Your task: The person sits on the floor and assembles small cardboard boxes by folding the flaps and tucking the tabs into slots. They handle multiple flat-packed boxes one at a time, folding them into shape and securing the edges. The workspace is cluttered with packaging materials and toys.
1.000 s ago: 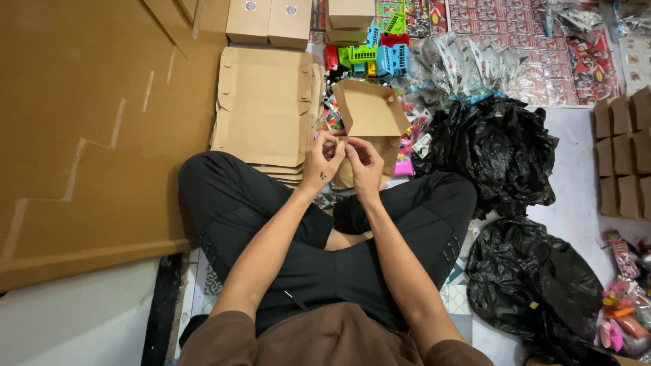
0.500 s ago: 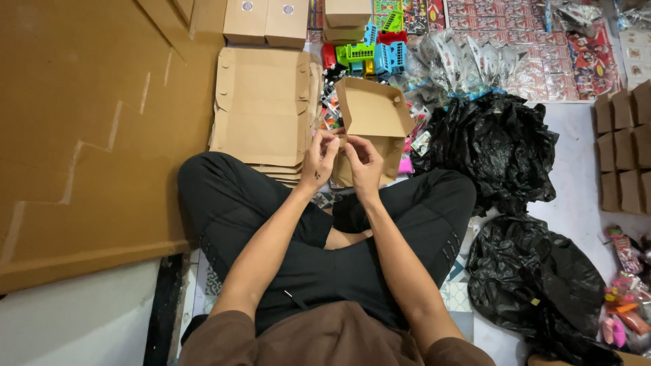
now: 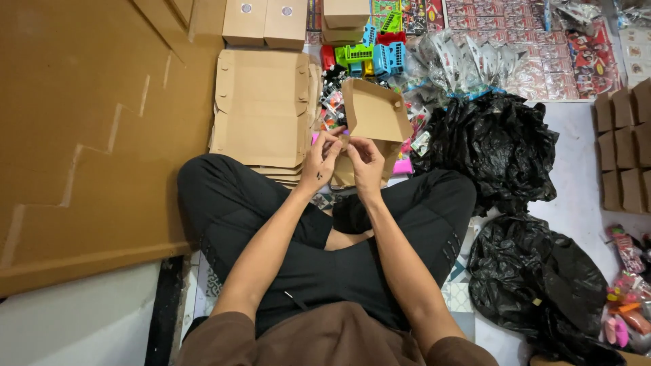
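Note:
I sit cross-legged on the floor in black trousers. My left hand and my right hand meet above my shins, fingertips pinched together on a small object too tiny to make out. Right behind the hands stands a small open cardboard box with its lid flap raised. A stack of flat unfolded cardboard blanks lies just left of it, touching my left knee.
Large brown cardboard sheets cover the floor at left. Black plastic bags lie at right. Colourful plastic toys, clear packets and folded small boxes surround the far side. More toys sit at lower right.
Both hands stay together at the small box, with only slight finger movement. The view has shifted a little.

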